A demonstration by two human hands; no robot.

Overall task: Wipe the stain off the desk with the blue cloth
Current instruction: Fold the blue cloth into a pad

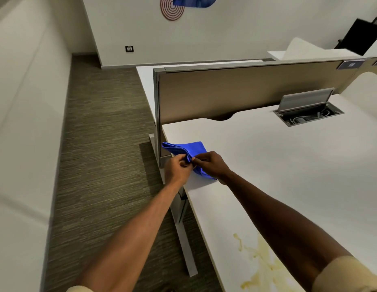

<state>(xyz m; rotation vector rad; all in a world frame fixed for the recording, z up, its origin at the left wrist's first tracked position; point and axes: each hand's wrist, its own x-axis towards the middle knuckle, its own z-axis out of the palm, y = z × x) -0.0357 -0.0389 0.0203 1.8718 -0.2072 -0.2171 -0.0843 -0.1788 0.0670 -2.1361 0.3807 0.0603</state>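
Observation:
A folded blue cloth (188,149) lies at the far left corner of the white desk (267,157), one end hanging just past the desk's edge. My left hand (176,170) and my right hand (210,164) meet over the cloth's near edge, each pinching a fold of it between thumb and fingers. A yellowish stain (262,264) spreads across the desk close to me, partly hidden under my right forearm. The cloth is well away from the stain.
A beige divider panel (236,93) stands along the desk's far side. An open cable box (307,112) with a raised lid sits in the desk at the back right. Carpeted floor (103,165) runs along the desk's left edge, beside a white wall.

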